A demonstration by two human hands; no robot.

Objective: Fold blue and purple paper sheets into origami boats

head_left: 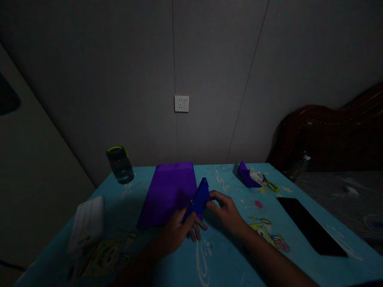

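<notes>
A folded piece of blue paper (200, 200) is held up at a tilt over the table's middle. My left hand (182, 230) grips its lower left end between thumb and fingers, the other fingers stretched out below. At its right edge, my right hand (223, 207) pinches the paper with thumb and forefinger; the exact contact is hard to see in the dim light. Behind and left of the hands lies a flat purple sheet (172, 189) with crease lines. A purple folded paper boat (247, 175) rests at the back right.
On the blue patterned tablecloth (221, 255), a water bottle (120, 165) stands back left and a white box-like object (88, 221) lies front left. Yellow-green-handled scissors (271, 185) are beside the boat. A black flat strip (311, 226) lies right. The wall (209, 131) borders the back.
</notes>
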